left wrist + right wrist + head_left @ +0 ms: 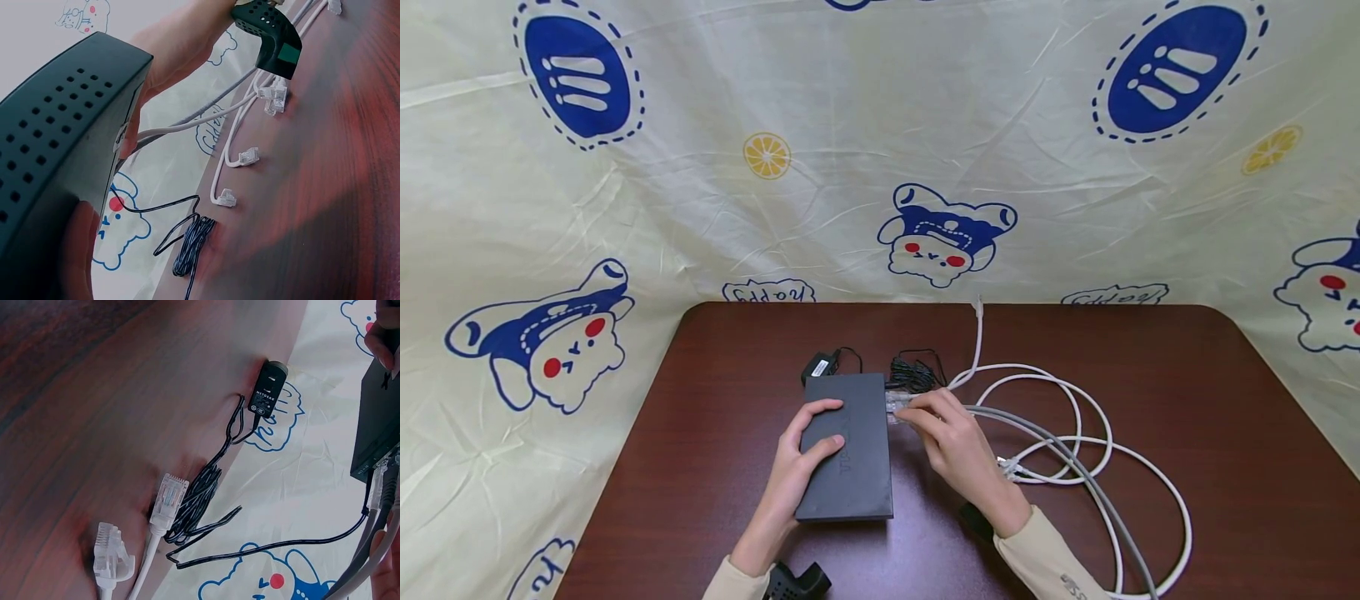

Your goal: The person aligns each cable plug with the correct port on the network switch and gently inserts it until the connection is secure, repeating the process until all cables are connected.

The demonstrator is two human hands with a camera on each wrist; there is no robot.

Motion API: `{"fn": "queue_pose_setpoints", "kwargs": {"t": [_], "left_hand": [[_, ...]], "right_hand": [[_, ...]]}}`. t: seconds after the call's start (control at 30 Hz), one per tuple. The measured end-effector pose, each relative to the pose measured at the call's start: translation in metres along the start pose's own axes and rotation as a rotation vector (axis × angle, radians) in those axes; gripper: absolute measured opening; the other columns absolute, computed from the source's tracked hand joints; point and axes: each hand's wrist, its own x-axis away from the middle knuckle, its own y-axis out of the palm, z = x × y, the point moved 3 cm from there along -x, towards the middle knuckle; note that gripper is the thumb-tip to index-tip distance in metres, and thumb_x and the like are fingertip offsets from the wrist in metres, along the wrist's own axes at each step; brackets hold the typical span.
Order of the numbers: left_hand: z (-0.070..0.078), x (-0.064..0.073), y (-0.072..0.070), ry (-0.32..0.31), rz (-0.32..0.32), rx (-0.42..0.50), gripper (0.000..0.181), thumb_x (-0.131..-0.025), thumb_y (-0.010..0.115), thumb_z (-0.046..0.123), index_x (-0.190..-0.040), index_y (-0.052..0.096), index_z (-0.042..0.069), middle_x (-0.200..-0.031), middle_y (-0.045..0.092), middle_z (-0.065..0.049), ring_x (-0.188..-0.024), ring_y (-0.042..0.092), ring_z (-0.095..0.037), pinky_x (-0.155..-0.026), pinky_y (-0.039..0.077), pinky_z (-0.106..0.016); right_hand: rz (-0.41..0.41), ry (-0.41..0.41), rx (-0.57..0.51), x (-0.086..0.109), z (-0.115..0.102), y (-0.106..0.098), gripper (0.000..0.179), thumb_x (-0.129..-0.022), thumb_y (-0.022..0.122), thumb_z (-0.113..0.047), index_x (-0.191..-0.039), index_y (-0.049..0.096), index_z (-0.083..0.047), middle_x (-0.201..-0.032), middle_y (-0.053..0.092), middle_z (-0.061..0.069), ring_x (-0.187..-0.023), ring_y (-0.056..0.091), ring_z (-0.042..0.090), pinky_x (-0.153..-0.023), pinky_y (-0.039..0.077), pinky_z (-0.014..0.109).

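Observation:
My left hand (793,471) holds a flat black network switch (867,479) above the table by its left side, the thumb lying on its top face. At the switch's right side, my right hand (958,442) pinches a network cable by its plug end. Clear plugs (895,407) sit against the port side there, partly hidden by the fingers. A grey cable (1060,450) and white cables (1150,467) run off from that hand to the right. In the right wrist view, cables (369,550) and a thin black power cord (281,542) meet the port side.
On the brown table (715,450) lie a black power adapter (818,367) and its bundled cord (913,373), behind the switch. Loose white cables with clear plugs (249,156) lie on the table. A patterned cloth (820,225) hangs behind.

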Motion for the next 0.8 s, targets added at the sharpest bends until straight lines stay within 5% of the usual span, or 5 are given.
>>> {"fn": "queue_pose_setpoints", "kwargs": {"t": [0.27,0.53,0.8], "left_hand": [[0.0009,0.0008,0.0007,-0.007,0.001,0.028,0.041,-0.087,0.064,0.006,-0.127,0.057,0.013,-0.129,0.045,-0.014,-0.105,0.046,-0.028,-0.077,0.044,-0.035],[-0.0010,0.0004,-0.0001,-0.002,0.001,0.031,0.041,-0.087,0.064,0.006,-0.127,0.056,0.011,-0.131,0.044,-0.014,-0.107,0.046,-0.028,-0.080,0.043,-0.034],[-0.0035,0.0003,-0.0011,-0.004,-0.006,0.019,0.041,-0.088,0.064,0.007,-0.127,0.057,0.015,-0.131,0.045,-0.011,-0.109,0.046,-0.029,-0.080,0.044,-0.036]], "right_hand": [[0.000,-0.015,0.037,0.0008,-0.0014,0.0012,0.029,-0.079,0.061,0.014,-0.099,0.072,-0.004,-0.098,0.060,0.006,-0.093,0.055,0.022,-0.078,0.047,0.031],[0.000,-0.025,0.056,0.0030,-0.0023,0.0020,0.026,-0.100,0.046,-0.006,-0.101,0.072,-0.003,-0.098,0.060,0.007,-0.093,0.055,0.022,-0.076,0.048,0.031],[-0.026,-0.014,0.041,0.0011,-0.0011,0.0012,0.025,-0.082,0.061,0.010,-0.099,0.072,-0.004,-0.097,0.061,0.006,-0.092,0.056,0.021,-0.077,0.048,0.031]]}}
